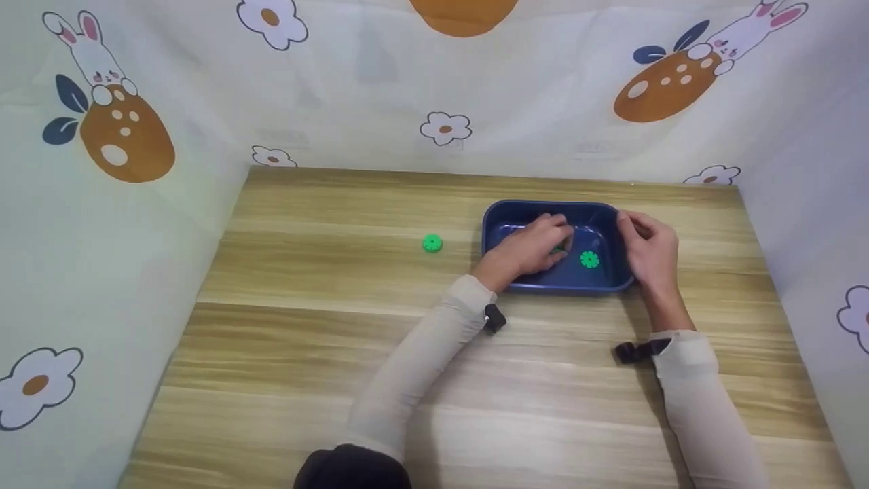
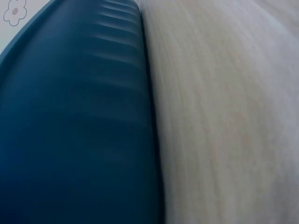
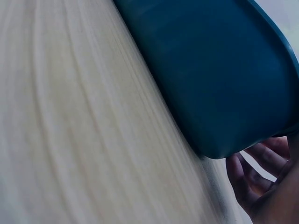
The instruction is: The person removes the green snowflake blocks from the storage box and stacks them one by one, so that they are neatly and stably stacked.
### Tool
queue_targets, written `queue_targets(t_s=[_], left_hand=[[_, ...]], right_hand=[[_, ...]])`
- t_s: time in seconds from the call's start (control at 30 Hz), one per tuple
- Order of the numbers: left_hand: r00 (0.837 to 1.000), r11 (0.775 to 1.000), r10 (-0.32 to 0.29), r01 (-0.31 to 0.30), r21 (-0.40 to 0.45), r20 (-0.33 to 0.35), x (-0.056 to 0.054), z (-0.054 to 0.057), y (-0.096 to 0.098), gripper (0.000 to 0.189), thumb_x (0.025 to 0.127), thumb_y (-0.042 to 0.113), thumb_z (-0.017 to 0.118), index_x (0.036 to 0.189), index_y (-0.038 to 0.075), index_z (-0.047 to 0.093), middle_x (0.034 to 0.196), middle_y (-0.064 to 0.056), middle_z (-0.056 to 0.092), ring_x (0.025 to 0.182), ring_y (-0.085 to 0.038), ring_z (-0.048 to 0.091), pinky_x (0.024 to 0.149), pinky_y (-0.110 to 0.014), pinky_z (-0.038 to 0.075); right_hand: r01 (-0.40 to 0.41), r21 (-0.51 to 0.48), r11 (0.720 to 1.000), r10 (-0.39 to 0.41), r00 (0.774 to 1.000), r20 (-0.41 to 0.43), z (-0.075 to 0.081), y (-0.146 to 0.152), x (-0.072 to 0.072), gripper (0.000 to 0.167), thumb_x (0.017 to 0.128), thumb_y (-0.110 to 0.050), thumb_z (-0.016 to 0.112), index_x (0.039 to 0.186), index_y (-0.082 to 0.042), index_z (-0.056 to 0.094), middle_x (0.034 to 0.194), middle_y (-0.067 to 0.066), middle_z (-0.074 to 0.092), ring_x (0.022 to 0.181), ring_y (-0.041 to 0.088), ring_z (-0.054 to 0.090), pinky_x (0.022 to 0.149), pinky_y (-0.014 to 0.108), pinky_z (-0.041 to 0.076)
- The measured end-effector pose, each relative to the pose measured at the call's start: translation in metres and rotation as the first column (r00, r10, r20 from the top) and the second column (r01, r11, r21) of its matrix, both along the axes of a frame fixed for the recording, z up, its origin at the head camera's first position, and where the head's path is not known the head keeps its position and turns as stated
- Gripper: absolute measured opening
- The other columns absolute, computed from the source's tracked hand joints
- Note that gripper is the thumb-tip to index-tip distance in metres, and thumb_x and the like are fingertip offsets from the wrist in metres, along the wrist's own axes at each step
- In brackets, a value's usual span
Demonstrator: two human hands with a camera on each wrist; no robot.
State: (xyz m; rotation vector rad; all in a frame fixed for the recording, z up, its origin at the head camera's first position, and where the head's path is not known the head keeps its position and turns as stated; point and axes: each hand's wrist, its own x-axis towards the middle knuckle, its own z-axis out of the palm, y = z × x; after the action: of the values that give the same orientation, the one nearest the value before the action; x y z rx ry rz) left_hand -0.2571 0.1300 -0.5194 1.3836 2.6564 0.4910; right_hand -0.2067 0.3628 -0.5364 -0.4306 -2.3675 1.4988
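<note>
A dark blue plastic bin (image 1: pixel 557 290) stands on the wooden table toward the back right. My left hand (image 1: pixel 533 246) reaches down inside it, fingers curled round a green notched disc that shows only as a sliver beneath them. Beside those fingers, another green notched disc (image 1: pixel 589 259) lies flat on the bin floor. At the bin's right end, my right hand (image 1: pixel 653 250) grips the rim with the thumb on top. In the right wrist view, the fingers (image 3: pixel 240 179) are bent at the bin's corner. The left wrist view holds mostly the bin's outer side (image 2: pixel 79 121).
Left of the bin, a thicker green notched piece (image 1: pixel 432 243) rests on the wooden table (image 1: pixel 326 353). A patterned cloth (image 1: pixel 353 81) walls in the back and both sides. Each wrist carries a small black camera (image 1: pixel 495 318).
</note>
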Motion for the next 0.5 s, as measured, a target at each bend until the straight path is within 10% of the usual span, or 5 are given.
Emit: queue_targets(t_s=[0.5], left_hand=[[1.000,0.998,0.000,-0.001,0.069,0.024,0.0004,0.0019,0.0000,0.020,0.102,0.015,0.066,0.120,0.010,0.072,0.123,-0.009,0.069,0.117,-0.029,0.064,0.104,-0.034,0.055]], right_hand=[[-0.007,0.002,1.000,0.007,1.000,-0.018,-0.0005,0.0005,0.0007,0.035,0.103,-0.035,0.074,0.122,-0.007,0.082,0.102,-0.013,0.079,0.093,-0.008,0.070,0.087,0.010,0.053]])
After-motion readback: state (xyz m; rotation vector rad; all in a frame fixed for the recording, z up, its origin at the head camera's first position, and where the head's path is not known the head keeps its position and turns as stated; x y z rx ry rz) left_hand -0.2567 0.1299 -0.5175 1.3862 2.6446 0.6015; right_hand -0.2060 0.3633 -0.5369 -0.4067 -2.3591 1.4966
